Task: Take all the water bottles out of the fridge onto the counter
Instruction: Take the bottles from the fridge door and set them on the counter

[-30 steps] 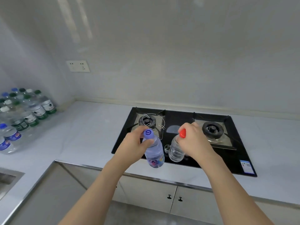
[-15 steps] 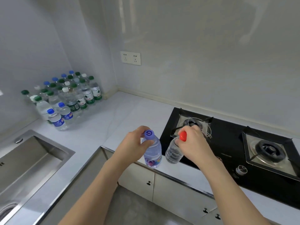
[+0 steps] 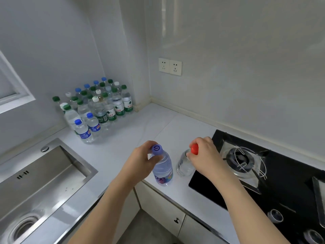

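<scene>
My left hand (image 3: pixel 142 162) grips the neck of a small water bottle with a purple cap and purple label (image 3: pixel 162 170), held over the front edge of the white counter (image 3: pixel 144 131). My right hand (image 3: pixel 204 154) grips the neck of a clear bottle with a red cap (image 3: pixel 184 166), just left of the black gas hob. Several water bottles with green, blue and white caps (image 3: pixel 98 106) stand grouped in the far left corner of the counter. The fridge is out of view.
A steel sink (image 3: pixel 42 180) is sunk into the counter at the left. The black gas hob (image 3: pixel 274 173) with a burner and knobs fills the right. A double wall socket (image 3: pixel 170 66) sits on the back wall. White cabinet doors (image 3: pixel 165 208) lie below.
My view has swung left: the hob has slid to the right and the sink and corner bottles have come into view. Both hands still hold their bottles, now over the counter left of the hob.
</scene>
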The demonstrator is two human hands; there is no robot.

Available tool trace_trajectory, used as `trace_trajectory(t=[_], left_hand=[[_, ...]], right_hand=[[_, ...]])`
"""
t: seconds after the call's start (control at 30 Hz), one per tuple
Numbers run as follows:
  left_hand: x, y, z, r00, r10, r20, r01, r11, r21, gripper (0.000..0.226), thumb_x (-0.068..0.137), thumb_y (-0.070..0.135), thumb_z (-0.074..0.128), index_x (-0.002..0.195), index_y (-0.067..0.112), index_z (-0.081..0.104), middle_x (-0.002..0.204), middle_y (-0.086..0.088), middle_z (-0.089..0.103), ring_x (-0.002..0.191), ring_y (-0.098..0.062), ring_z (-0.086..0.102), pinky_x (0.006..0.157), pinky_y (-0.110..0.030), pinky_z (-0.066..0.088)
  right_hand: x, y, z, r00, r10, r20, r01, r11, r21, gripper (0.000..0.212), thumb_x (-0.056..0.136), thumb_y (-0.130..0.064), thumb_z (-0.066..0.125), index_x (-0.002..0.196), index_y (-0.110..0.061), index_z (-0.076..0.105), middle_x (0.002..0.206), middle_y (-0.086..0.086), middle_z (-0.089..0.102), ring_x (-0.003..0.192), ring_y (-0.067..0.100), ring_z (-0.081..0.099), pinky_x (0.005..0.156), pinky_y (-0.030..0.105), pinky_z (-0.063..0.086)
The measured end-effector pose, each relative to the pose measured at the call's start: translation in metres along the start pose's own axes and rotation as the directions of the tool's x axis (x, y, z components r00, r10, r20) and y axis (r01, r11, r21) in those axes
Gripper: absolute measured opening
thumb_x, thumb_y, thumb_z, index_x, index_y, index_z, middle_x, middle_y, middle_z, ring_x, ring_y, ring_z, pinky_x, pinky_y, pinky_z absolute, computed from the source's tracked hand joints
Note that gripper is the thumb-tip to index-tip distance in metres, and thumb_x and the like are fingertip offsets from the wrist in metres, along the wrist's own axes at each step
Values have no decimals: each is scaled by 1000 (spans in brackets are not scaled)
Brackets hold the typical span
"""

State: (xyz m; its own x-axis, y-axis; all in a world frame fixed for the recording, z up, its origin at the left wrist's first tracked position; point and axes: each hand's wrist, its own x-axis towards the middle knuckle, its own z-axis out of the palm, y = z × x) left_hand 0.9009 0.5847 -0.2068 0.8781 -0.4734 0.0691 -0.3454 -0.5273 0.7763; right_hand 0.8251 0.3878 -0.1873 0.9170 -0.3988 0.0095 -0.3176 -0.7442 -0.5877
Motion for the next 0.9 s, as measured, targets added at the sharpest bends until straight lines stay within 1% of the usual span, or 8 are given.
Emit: trace_trajectory(t=[0.07, 0.17, 0.3, 0.4, 0.5, 0.6, 0.7, 0.9], left_hand=[[21, -1, -4, 1000, 1, -20, -1, 1000, 16, 20, 90, 23, 65, 98, 36, 53, 97, 25, 63, 99, 2, 60, 79, -19, 47], [52, -1, -10, 997, 6, -73, -4, 1000, 23, 23, 89, 19, 67, 97, 36, 53, 96, 24, 64, 98, 1, 61, 75, -14, 44], [87, -5, -12, 992, -9, -128, 14, 999, 37, 22, 89, 19, 67, 100, 32, 54, 100, 17, 66, 98, -3, 62, 78, -20, 48], [106, -13, -14, 988, -34, -154, 39, 999, 26, 21, 89, 19, 67, 101, 31, 55, 101, 16, 66, 97, -6, 62, 76, -17, 46], [123, -26, -17, 986, -62, -158, 67, 997, 27, 21, 89, 19, 67, 102, 31, 55, 103, 13, 67, 100, -4, 61, 75, -13, 44], [145, -43, -24, 983, -104, -152, 110, 993, 33, 21, 90, 20, 67, 104, 31, 56, 105, 12, 66, 102, -5, 61, 77, -17, 45], [173, -65, -36, 979, -128, -159, 135, 990, 36, 20, 90, 20, 66, 106, 28, 57, 107, 11, 67, 103, -9, 61, 82, -29, 49], [227, -108, -71, 973, -154, -172, 168, 983, 70, 22, 91, 21, 64, 112, 23, 58, 108, 9, 67, 101, -13, 60, 81, -31, 48]], right_hand=[[25, -2, 0, 1000, -26, -1, 26, 1000, 8, 23, 92, -25, 60, 112, -17, 54, 114, 0, 41, 84, 17, 51, 76, 23, 39], [60, -5, 0, 998, -68, -13, 68, 998, 20, 20, 92, -24, 58, 111, -17, 54, 111, -1, 39, 83, 18, 52, 73, 24, 39], [103, -8, 2, 995, -98, 4, 98, 995, 35, 19, 92, -22, 59, 109, -15, 53, 113, 0, 39, 86, 22, 56, 77, 27, 45], [131, -10, 7, 994, -100, 31, 99, 994, 36, 19, 92, -22, 59, 109, -15, 54, 113, 0, 39, 88, 23, 57, 80, 29, 47], [152, -14, 17, 992, -111, 55, 108, 993, 45, 18, 92, -22, 59, 109, -17, 54, 113, -1, 39, 87, 21, 57, 79, 28, 47], [179, -21, 32, 990, -121, 78, 118, 992, 34, 19, 92, -22, 59, 110, -18, 53, 114, -1, 39, 86, 20, 56, 78, 25, 45], [211, -35, 50, 987, -120, 104, 118, 993, 24, 19, 93, -22, 59, 111, -18, 54, 115, 0, 39, 88, 21, 57, 80, 25, 45], [274, -76, 84, 977, -144, 158, 146, 989, 3, 21, 93, -20, 57, 114, -15, 54, 118, 2, 40, 96, 24, 58, 88, 30, 47]])
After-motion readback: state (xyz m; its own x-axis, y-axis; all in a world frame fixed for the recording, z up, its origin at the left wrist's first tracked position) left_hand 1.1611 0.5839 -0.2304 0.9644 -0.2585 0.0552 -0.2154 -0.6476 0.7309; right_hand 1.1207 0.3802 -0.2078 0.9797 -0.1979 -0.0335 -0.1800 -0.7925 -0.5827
